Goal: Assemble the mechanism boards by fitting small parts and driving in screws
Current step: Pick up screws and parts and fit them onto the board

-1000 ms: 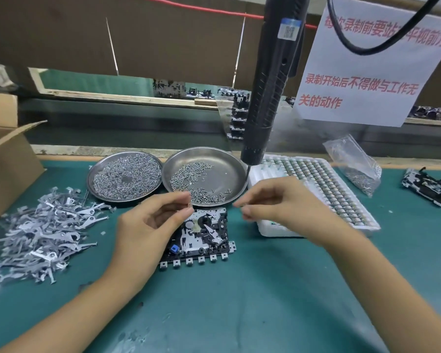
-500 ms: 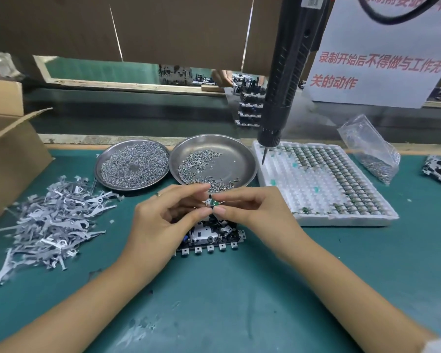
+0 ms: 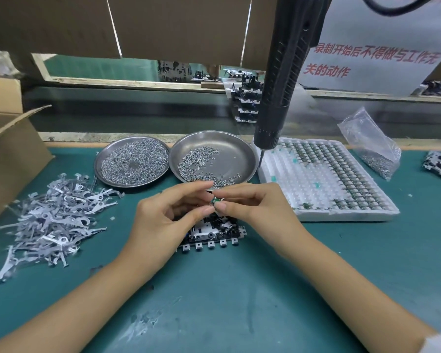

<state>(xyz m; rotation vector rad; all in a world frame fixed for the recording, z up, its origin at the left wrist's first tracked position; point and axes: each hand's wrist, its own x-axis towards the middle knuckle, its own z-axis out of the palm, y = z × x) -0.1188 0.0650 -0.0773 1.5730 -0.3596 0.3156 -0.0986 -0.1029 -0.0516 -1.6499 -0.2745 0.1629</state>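
The left hand (image 3: 163, 225) and the right hand (image 3: 252, 207) meet over the mechanism board (image 3: 214, 231), which lies flat on the green mat (image 3: 239, 289) right under the fingers. Both hands pinch one small green part (image 3: 216, 200) between thumb and fingertips. Below the hands the mat has lots of open room.

Just past the fingers sit two round metal dishes of screws (image 3: 131, 161) (image 3: 214, 155). The near rim of the right dish almost touches the fingertips. Left of the left hand is a pile of gray metal levers (image 3: 54, 220), then a cardboard box (image 3: 8, 154). Right of the right hand is a white tray of small parts (image 3: 323, 182), then a plastic bag of screws (image 3: 372, 146).

A black electric screwdriver (image 3: 283, 80) hangs above the right hand, its tip over the tray edge. A white sign (image 3: 374, 44) behind it has red Chinese writing, "关的动作".
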